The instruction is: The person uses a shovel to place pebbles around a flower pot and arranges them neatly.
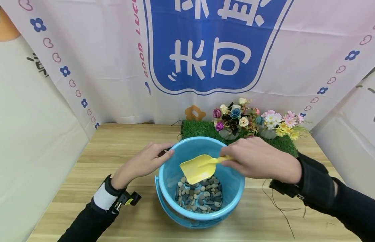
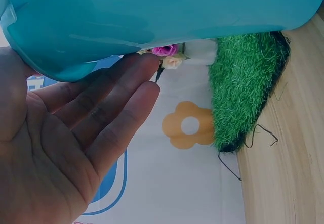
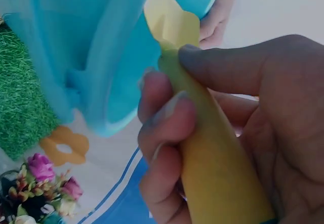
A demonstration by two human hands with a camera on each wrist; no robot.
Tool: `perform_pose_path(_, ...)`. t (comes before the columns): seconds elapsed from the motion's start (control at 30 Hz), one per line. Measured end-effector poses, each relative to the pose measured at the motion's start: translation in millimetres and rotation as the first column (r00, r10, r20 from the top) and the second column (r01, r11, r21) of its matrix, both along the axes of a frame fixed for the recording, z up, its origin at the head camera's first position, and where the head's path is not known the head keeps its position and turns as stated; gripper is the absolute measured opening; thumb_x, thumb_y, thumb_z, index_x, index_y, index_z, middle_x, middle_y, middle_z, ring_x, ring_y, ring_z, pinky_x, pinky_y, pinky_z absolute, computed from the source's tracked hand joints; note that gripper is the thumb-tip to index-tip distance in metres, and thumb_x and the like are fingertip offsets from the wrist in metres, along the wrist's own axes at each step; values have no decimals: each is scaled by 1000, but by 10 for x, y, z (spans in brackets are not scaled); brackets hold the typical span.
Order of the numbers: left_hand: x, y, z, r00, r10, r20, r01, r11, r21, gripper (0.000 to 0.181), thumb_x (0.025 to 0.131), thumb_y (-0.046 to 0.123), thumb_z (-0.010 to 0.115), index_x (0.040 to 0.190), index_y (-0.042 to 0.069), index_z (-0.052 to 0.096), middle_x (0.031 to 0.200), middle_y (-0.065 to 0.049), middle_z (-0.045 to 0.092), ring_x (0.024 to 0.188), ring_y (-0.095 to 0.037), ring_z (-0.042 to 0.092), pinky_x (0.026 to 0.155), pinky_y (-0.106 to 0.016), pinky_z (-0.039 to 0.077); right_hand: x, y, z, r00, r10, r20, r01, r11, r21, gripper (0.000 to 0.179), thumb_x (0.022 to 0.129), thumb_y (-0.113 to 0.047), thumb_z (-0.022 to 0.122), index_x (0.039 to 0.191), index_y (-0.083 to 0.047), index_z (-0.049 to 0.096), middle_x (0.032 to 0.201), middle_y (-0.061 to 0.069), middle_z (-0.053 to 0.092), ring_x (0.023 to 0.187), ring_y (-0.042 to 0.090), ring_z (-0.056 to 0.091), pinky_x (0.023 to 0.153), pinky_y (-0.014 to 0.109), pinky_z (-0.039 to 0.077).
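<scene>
Yellow shovel (image 1: 199,168) is held by its handle in the right hand (image 1: 249,158); the grip is narrow, with the fingers curled round the handle and the thumb laid along it toward the blade. From that grip the blade extends leftward and slightly toward the person, over the mouth of the blue bucket (image 1: 231,190); contact between the blade tip and the pebbles (image 1: 208,194) cannot be determined. Those pebbles, grey and tan, lie on the bucket floor, below and to the left of the grip. Across the bucket, left of the grip, the left hand (image 1: 148,159) rests at the rim, its hold loose and wide, fingers nearly straight beside the outer wall; the pressure applied cannot be told. Bucket handle (image 1: 161,198) hangs at the bucket's left and near side, below the left hand. Beyond the right-hand grip, on the green turf mat (image 1: 193,128), stand the rose arrangement (image 1: 236,117) and, farther right, the daisy arrangement (image 1: 275,121). Wood-grain table (image 1: 115,151) extends beneath both hands
</scene>
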State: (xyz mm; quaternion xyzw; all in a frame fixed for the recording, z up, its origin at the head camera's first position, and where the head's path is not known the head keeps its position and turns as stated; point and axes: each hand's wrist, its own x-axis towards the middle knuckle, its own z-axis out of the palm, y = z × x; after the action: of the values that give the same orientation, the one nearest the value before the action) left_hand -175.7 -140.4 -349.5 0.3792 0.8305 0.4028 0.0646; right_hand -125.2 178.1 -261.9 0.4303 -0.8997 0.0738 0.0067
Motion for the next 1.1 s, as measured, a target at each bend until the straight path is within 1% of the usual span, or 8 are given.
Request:
perform_pose_path(0.23, -5, -4, -2, 1000, 8, -18, -8, 1000, -10, 38, 100, 32, 39, 133, 15, 49, 107, 4, 64, 81, -2, 61, 70, -25, 54, -79, -248, 8, 999, 18, -50, -15, 998, 56, 22, 91, -28, 59, 73, -24, 47, 58, -7, 31, 48, 7, 27, 44, 24, 16)
perform_pose_path(0.4, -8, -5, 2, 1000, 0, -19, 0, 1000, -8, 38, 101, 32, 38, 133, 15, 48, 106, 4, 64, 82, -3, 62, 71, -26, 54, -152, -384, -16, 999, 29, -28, -25, 990, 136, 11, 90, -24, 61, 79, -21, 57, 60, -6, 37, 47, 9, 29, 45, 26, 16)
perform_pose_path(0.5, -12, -7, -2, 1000, -4, -12, 3, 1000, -3, 38, 101, 32, 38, 133, 15, 48, 105, 2, 65, 82, -4, 62, 70, -26, 54, -203, -443, -60, 999, 37, -3, -36, 980, 198, 7, 88, -24, 63, 82, -21, 62, 62, -7, 44, 48, 8, 36, 42, 23, 25)
perform_pose_path(0.63, -3, -3, -6, 1000, -9, -2, 9, 1000, 2, 38, 101, 31, 38, 133, 13, 48, 102, 1, 66, 81, -5, 63, 69, -26, 54, -245, -482, -142, 997, 76, -6, -72, 958, 277, 5, 85, -25, 67, 85, -20, 67, 69, -7, 54, 55, 7, 46, 45, 21, 39)
perform_pose_path(0.73, 4, 0, -9, 1000, -9, -1, 9, 1000, 1, 39, 101, 31, 39, 134, 13, 48, 102, 2, 66, 80, -4, 63, 69, -26, 54, -263, -494, -199, 994, 107, -16, -97, 942, 321, 15, 84, -24, 68, 72, -20, 60, 64, -7, 48, 54, 7, 42, 45, 20, 35)
perform_pose_path(0.8, 6, 1, -8, 1000, -7, 0, 7, 1000, 3, 39, 101, 31, 39, 134, 13, 48, 103, 2, 66, 80, -4, 63, 69, -26, 54, -269, -501, -227, 992, 123, -26, -107, 934, 341, 29, 83, -23, 69, 62, -21, 48, 59, -8, 38, 51, 7, 35, 43, 20, 29)
perform_pose_path(0.9, 4, 1, -7, 1000, -5, -2, 5, 1000, 4, 39, 101, 31, 38, 134, 13, 47, 104, 2, 65, 80, -4, 63, 69, -25, 54, -276, -523, -255, 989, 142, -42, -116, 920, 374, 45, 82, -22, 69, 57, -22, 32, 56, -6, 25, 49, 8, 25, 43, 23, 21)
perform_pose_path(1.1, 2, 0, -8, 1000, -10, -2, 10, 1000, 9, 39, 101, 30, 38, 135, 12, 47, 103, 0, 65, 80, -5, 63, 68, -25, 54, -281, -558, -309, 987, 155, -51, -117, 893, 435, 37, 83, -18, 66, 59, -21, 39, 55, -6, 31, 49, 9, 25, 44, 24, 21)
